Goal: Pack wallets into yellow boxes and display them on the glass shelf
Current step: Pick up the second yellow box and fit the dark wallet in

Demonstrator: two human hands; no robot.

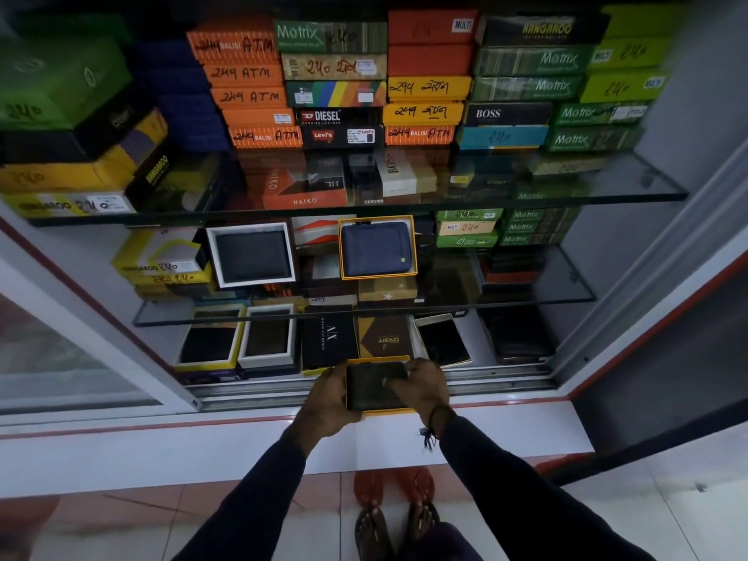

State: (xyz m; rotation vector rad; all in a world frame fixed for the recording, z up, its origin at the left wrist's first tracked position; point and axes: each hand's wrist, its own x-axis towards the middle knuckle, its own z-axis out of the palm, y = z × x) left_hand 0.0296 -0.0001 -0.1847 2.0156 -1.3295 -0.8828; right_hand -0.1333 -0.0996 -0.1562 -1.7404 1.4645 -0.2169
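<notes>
While a blue zip wallet (pixel 378 248) already sits displayed in its yellow box (pixel 343 253) on the middle glass shelf (pixel 538 295), your left hand (pixel 328 398) cradles another yellow box (pixel 378 360) at the cabinet's sill; your right hand (pixel 421 388) presses a dark wallet (pixel 374 384) in; shelving remains.

The upper glass shelf (pixel 566 188) lay open along its front right; stacked boxes (pixel 336 78) blocked the rear and left.

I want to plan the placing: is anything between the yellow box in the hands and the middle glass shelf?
Nothing visible blocks the yellow box; the cabinet front is open up to the middle glass shelf.
</notes>
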